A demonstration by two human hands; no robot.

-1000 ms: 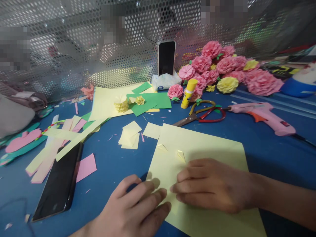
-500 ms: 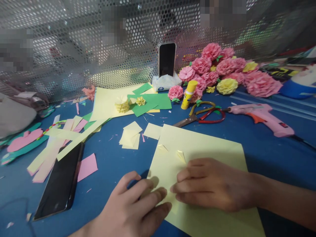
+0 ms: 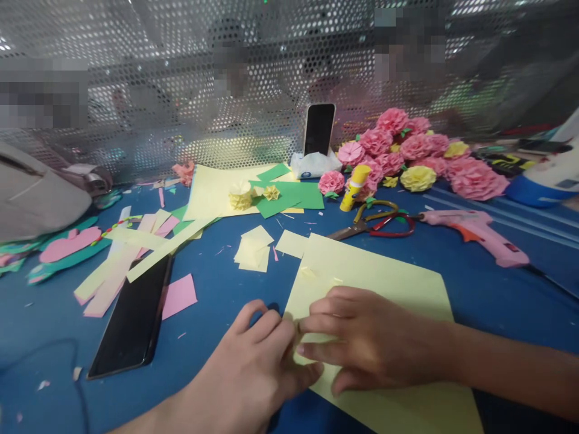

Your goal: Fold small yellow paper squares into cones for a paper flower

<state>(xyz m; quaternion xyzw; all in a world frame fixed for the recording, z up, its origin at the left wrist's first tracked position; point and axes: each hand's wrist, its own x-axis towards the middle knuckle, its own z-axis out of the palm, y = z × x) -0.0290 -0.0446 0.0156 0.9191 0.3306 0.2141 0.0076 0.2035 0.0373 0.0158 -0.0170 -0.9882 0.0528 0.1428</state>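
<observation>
So, compared with a second ago, the gap between the hands has closed up: the right hand [image 3: 366, 337] has come over toward the left, and its fingertips are now right by the curled fingers of the left hand [image 3: 253, 367]. The view has shifted a bit too. Right-hand fingers are bent and a little spread, left ones bunched with the thumb sticking out toward the right hand; can't tell if anything's pinched between them, since the fingers block it. The pale yellow sheet [image 3: 389, 265] lies flat under the right hand, its left edge running by the left fingertips, its far edge well past the right fingers, and its right edge crossed by the right forearm. For room, blue tabletop [image 3: 217, 277] runs from the left knuckles out to the pink square [image 3: 180, 296] and black phone [image 3: 131, 325], and more of it lies past the sheet toward the pink glue gun [image 3: 479, 232], well off from the right fingers. Scissors [image 3: 357, 228] sit just beyond the far edge. On the sheet, one small folded piece [image 3: 307, 272] is ahead of the fingertips, and a second folded piece [image 3: 335, 282] pokes out just beyond the right knuckles, now mostly hidden.
</observation>
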